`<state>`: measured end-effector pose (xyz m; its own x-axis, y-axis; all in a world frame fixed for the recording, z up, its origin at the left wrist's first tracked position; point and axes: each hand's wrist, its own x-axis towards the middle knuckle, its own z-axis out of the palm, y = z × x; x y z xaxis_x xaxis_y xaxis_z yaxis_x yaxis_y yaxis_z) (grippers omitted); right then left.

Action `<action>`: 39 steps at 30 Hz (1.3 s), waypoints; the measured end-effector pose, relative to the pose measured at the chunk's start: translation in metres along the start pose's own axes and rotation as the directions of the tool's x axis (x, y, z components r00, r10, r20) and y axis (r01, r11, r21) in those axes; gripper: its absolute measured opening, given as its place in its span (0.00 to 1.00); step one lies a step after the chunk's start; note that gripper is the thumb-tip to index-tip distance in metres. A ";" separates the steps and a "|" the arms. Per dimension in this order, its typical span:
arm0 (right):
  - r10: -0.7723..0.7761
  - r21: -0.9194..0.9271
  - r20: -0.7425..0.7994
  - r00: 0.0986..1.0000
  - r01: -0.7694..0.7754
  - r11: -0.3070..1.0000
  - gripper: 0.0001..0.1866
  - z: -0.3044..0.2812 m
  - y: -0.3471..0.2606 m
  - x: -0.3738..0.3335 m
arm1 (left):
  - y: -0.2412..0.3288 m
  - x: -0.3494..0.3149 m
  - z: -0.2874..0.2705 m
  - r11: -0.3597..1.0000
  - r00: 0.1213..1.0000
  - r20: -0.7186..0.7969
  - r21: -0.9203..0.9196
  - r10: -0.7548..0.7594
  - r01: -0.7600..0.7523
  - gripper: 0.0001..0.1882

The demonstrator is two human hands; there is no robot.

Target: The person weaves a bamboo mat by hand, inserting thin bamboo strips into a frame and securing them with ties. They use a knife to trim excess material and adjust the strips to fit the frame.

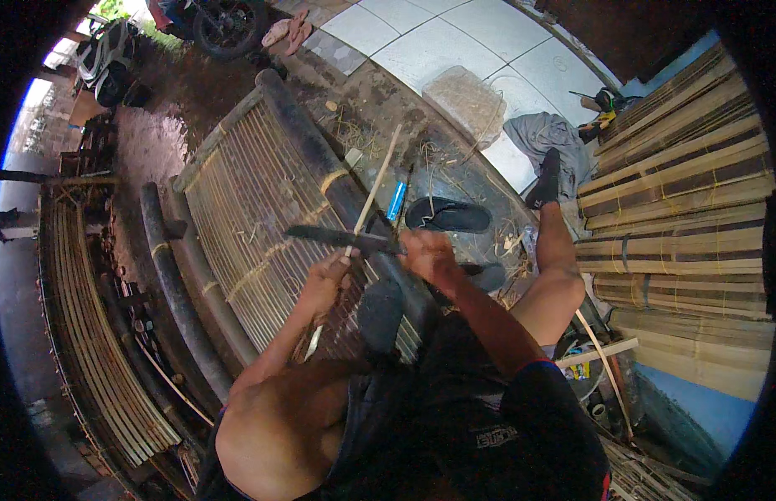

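My left hand (pixel 324 285) is closed round a thin pale bamboo strip (pixel 378 184), which slants up and away from me, its lower end showing below the hand. A large dark-bladed knife (pixel 325 236) lies across the strip just beyond those fingers, its blade pointing left. Its handle is in my right hand (pixel 428 253), which is closed and slightly blurred. Both hands are above the edge of a slatted bamboo bench (pixel 254 200) with thick dark poles. My fingers hide the handle.
Black flip-flops (pixel 448 215) and a blue tube-shaped thing (pixel 396 200) lie on the ground among bamboo shavings. Beyond are a stone slab (pixel 465 104) and a grey cloth (pixel 555 142) on white tiles. Bundled bamboo slats (pixel 672 213) are stacked at right. Motorbikes (pixel 225 25) stand at the far left.
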<state>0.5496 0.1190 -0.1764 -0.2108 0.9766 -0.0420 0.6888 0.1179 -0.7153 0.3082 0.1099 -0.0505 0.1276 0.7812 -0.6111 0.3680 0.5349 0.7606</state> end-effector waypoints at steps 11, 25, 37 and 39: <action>0.288 -0.280 -0.056 0.956 -0.292 0.914 0.17 -0.055 0.042 0.009 | 0.036 -0.069 -0.025 0.971 0.963 0.138 -0.023 -0.232 0.237 0.25; 0.433 -0.250 0.065 0.899 -0.406 0.879 0.15 -0.039 0.033 0.016 | -0.012 -0.076 -0.009 0.895 0.968 0.033 0.374 0.248 -0.242 0.17; 0.251 0.662 -0.104 0.962 -0.121 0.739 0.16 -0.017 -0.040 -0.014 | 0.005 0.006 0.023 0.794 0.887 0.159 0.397 0.434 -0.460 0.15; 0.302 0.799 0.128 0.945 -0.279 0.533 0.15 -0.020 -0.061 -0.007 | 0.003 0.008 0.018 0.825 0.895 0.206 0.348 0.396 -0.445 0.16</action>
<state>0.5227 0.1084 -0.1187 -0.0798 0.9352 -0.3450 -0.1277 -0.3529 -0.9269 0.3274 0.1120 -0.0568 0.4498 0.8444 -0.2909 0.5674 -0.0187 0.8232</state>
